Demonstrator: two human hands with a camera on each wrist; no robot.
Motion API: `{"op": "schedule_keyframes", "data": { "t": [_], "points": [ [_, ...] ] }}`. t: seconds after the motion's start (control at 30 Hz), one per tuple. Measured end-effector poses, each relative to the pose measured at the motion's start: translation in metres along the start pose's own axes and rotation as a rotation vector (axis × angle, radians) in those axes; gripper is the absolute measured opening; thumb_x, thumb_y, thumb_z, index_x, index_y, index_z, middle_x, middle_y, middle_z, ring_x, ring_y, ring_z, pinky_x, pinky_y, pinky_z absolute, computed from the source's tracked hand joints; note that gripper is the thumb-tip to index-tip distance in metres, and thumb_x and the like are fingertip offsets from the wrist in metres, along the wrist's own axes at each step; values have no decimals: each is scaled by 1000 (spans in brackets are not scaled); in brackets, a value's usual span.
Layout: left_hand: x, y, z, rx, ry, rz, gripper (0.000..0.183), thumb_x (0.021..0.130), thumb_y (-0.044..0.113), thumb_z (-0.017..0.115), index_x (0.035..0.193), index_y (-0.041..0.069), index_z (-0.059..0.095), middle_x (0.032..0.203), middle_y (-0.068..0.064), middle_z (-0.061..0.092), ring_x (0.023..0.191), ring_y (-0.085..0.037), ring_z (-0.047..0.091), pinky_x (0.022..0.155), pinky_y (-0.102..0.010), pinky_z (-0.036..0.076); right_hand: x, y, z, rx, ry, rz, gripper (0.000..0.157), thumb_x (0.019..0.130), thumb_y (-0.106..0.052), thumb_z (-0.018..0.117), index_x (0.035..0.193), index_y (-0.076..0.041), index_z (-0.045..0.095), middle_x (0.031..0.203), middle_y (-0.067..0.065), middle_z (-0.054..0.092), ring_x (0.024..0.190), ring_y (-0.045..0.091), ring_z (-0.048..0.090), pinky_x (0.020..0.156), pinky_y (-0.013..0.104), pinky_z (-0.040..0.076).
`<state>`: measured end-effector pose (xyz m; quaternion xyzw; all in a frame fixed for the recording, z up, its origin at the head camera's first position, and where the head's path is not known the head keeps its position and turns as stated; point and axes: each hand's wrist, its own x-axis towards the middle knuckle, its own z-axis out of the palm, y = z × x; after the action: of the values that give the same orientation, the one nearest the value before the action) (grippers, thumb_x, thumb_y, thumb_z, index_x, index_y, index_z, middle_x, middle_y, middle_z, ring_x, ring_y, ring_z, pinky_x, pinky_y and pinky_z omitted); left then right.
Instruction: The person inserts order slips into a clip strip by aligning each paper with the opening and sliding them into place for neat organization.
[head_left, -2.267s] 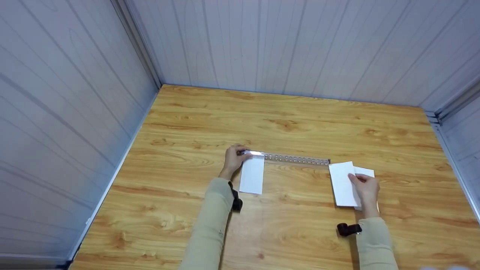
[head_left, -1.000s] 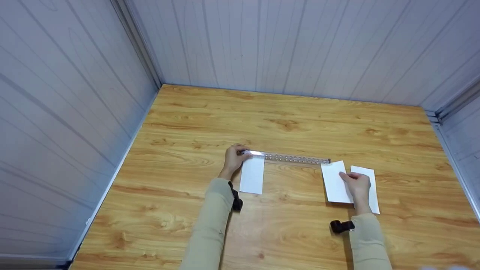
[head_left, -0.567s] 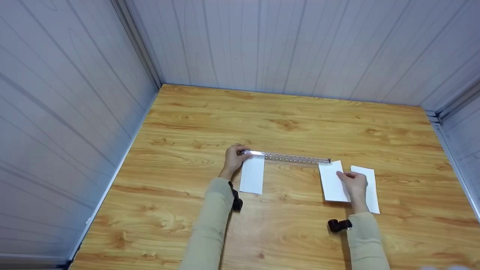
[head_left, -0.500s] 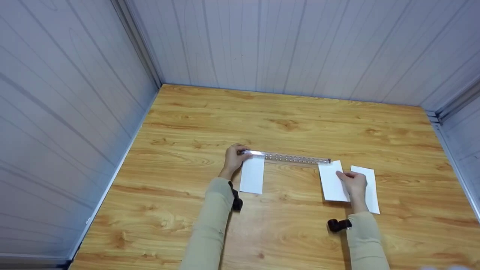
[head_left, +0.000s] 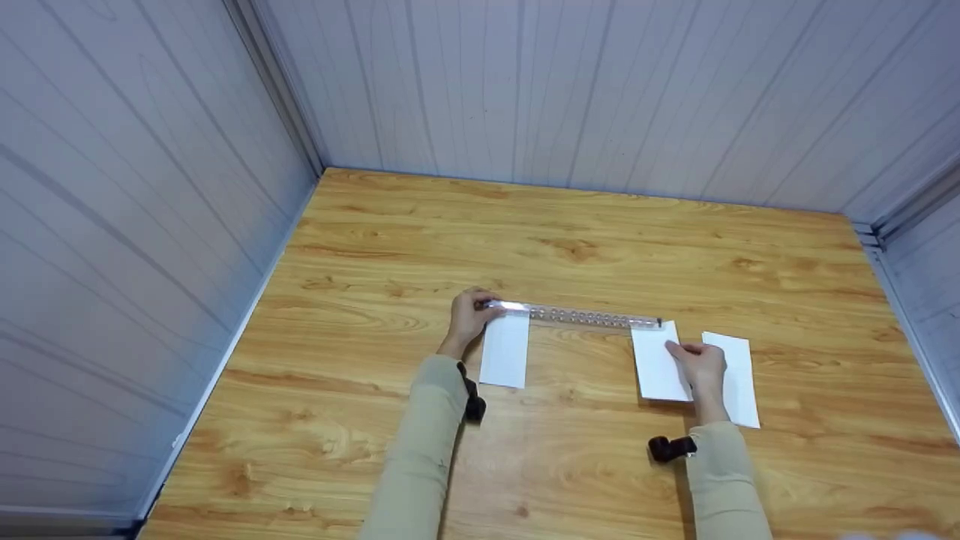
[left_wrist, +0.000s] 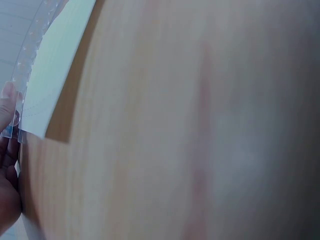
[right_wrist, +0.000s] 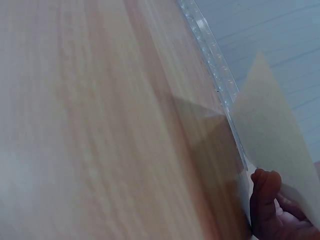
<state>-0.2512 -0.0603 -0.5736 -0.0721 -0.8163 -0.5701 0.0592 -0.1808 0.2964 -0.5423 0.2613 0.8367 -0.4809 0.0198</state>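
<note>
A long clear plastic strip [head_left: 592, 317] with a row of round shapes lies across the middle of the table. At its left end my left hand [head_left: 468, 318] pinches it between thumb and fingers. One white paper sheet [head_left: 505, 350] hangs down from the strip beside that hand; in the left wrist view the sheet's [left_wrist: 60, 55] top edge meets the strip. My right hand [head_left: 703, 367] pinches a second white sheet [head_left: 658, 364] by its right side. The upper edge of this sheet overlaps the strip's right end in the head view, and its shadow shows it tilted off the table.
A third white sheet [head_left: 739, 379] lies on the wood-grain table [head_left: 585, 465], partly behind the right hand. Pale panel walls [head_left: 480, 90] enclose the back and sides of the table. Each wrist wears a black camera mount [head_left: 667, 448].
My right hand has carried its sheet leftward, off the third sheet and onto the right end of the strip. The left hand and strip have stayed in place.
</note>
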Motion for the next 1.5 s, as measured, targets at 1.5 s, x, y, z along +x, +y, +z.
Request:
{"op": "schedule_keyframes", "data": {
  "t": [1.5],
  "points": [
    [0, -2, 1, 0, 7, 51, 16, 72, 0, 70, 86, -7, 68, 84, -18, 60, 80, -28, 56, 69, -28, 46, 8, -7, 4, -97, -108, 14, 31, 82, -24, 61, 90, 6, 62, 66, 1, 54, 64, 15, 47, 57, 24, 39]
  ]
}}
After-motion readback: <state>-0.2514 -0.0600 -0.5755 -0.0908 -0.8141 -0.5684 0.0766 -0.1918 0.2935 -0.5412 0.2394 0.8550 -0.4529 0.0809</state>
